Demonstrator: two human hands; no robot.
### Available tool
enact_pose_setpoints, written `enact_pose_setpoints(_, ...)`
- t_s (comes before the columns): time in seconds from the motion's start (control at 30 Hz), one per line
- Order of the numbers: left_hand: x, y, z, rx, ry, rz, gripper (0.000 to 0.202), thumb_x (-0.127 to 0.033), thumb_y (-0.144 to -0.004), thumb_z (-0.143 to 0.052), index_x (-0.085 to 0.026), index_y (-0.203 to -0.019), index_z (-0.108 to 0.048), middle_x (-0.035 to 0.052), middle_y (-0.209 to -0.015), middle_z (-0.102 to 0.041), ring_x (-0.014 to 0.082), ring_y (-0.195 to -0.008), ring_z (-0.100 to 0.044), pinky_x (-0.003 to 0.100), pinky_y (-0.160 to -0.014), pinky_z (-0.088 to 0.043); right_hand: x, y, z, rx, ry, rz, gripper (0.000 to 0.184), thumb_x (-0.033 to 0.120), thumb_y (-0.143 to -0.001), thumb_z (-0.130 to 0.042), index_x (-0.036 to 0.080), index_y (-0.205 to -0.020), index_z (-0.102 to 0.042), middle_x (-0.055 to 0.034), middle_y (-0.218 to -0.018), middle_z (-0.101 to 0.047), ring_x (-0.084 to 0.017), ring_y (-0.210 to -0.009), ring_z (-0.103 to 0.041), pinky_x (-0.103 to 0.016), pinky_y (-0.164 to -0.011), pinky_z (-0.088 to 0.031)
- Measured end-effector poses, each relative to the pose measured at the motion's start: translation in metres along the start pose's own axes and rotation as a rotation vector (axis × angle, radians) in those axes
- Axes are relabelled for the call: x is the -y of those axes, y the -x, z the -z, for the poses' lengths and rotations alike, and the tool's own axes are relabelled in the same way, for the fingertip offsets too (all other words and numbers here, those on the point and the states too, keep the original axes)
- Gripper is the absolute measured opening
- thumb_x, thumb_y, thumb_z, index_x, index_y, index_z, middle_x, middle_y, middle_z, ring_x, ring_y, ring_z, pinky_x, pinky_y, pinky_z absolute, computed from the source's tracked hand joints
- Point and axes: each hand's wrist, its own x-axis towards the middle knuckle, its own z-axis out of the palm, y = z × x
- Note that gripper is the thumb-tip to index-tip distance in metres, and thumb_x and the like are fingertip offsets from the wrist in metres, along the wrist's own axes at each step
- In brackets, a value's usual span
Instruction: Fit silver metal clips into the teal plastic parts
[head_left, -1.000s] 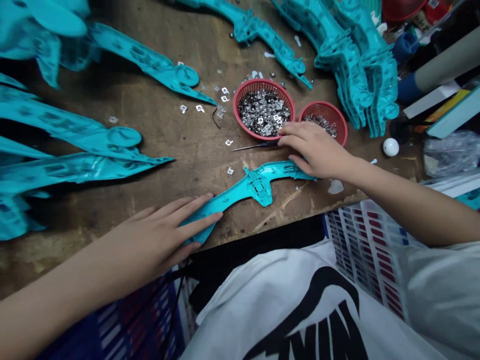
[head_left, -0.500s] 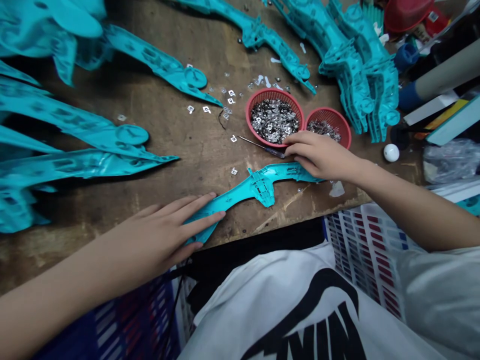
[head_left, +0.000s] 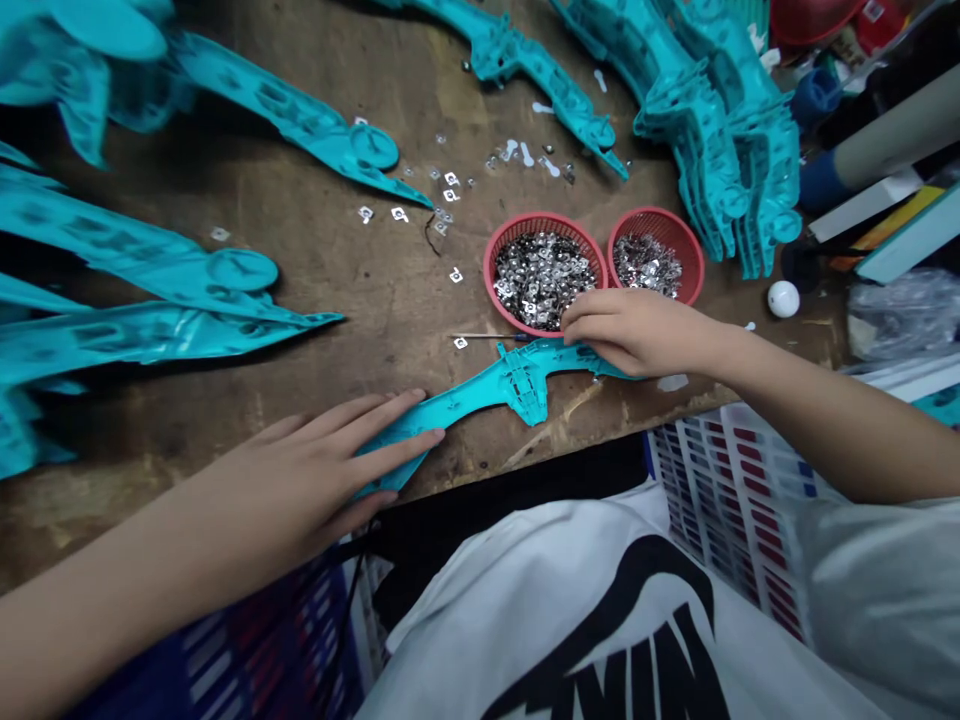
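Your left hand point(head_left: 330, 455) lies nearly flat, fingers a little spread, across one end of a long, curved turquoise plastic part point(head_left: 469, 393). The part rests on the worn brown wooden bench point(head_left: 390, 330), spanning the space between your hands, latticed lug midway. Your right hand point(head_left: 645, 330) curls over its other end, fingertips down by a round red mesh basket point(head_left: 544, 222); tips hidden, so cannot tell whether they pinch anything.

Progress: no bright metal made out on the uncovered stretch; ends under your hands can't be checked. Done or left there: unclear. Basket by your fingertips well stocked with small stamped metal clips, so supply looks ample.

Between your hands, just beyond the part: a thin screwdriver point(head_left: 487, 336), handle mostly out of sight, and one loose silver square clip point(head_left: 460, 343) at its shaft. Both could snag if the part shifts that way. Beyond your right knuckles, a smaller red basket point(head_left: 671, 232) of metal bits. Right of that hand, a white ball point(head_left: 783, 298). Farther off, scattered white keyhole-shaped scraps point(head_left: 527, 154), then a stack of turquoise mouldings point(head_left: 697, 140).
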Motion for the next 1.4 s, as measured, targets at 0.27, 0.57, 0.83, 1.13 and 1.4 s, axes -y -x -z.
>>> enact_pose_setpoints(0.27, -0.001, 0.001, 0.000, 0.042, -0.003, 0.020, 0.067, -0.033, -0.115, -0.058, -0.055, -0.178, -0.058, 0.0061, -0.194, -0.047, 0.0397, -0.168, -0.066, 0.059, -0.118, -0.072, -0.014, 0.005, -0.007, -0.209, 0.107, -0.237, 0.033, 0.023, -0.108, -0.062, 0.029, -0.129, -0.087, -0.0133, -0.141, -0.083, -0.045, -0.157, -0.063, -0.082, -0.134, -0.047)
enact_pose_setpoints(0.57, -0.002, -0.007, 0.011, 0.075, 0.167, 0.028, 0.056, -0.029, -0.111, -0.067, -0.061, -0.157, -0.078, 0.0038, -0.194, -0.049, 0.0449, -0.176, -0.056, 0.071, -0.129, -0.064, -0.014, 0.003, -0.002, -0.179, 0.018, -0.292, 0.043, 0.029, -0.108, -0.064, 0.031, -0.144, -0.087, -0.0135, -0.140, -0.084, -0.046, -0.152, -0.065, -0.087, -0.138, -0.040)
enact_pose_setpoints(0.83, 0.003, 0.003, 0.004, 0.059, 0.175, -0.058, 0.092, -0.003, -0.094, -0.061, -0.062, -0.165, -0.070, -0.0069, -0.203, -0.023, 0.0459, -0.178, -0.052, 0.070, -0.128, -0.065, -0.012, 0.006, -0.005, -0.069, -0.007, -0.168, 0.047, 0.059, -0.121, -0.056, 0.029, -0.130, -0.090, -0.0144, -0.150, -0.081, -0.048, -0.164, -0.055, -0.081, -0.139, -0.035)
enact_pose_setpoints(1.13, 0.002, 0.001, 0.008, 0.127, 0.198, -0.041, 0.095, 0.002, -0.088, -0.059, -0.057, -0.161, -0.076, -0.0066, -0.202, -0.024, 0.0466, -0.178, -0.052, 0.068, -0.128, -0.065, -0.012, 0.002, -0.001, -0.207, -0.031, -0.258, 0.030, 0.035, -0.113, -0.065, 0.026, -0.127, -0.090, -0.0139, -0.134, -0.088, -0.043, -0.143, -0.074, -0.072, -0.127, -0.054)
enact_pose_setpoints(1.4, -0.004, -0.009, 0.004, 0.041, 0.220, 0.071, 0.054, -0.030, -0.112, -0.057, -0.051, -0.153, -0.084, -0.0080, -0.194, -0.050, 0.0359, -0.175, -0.055, 0.054, -0.138, -0.058, -0.001, 0.000, 0.008, -0.394, -0.117, -0.465, 0.022, 0.026, -0.106, -0.070, 0.029, -0.111, -0.091, -0.0079, -0.117, -0.091, -0.033, -0.112, -0.084, -0.054, -0.107, -0.068)
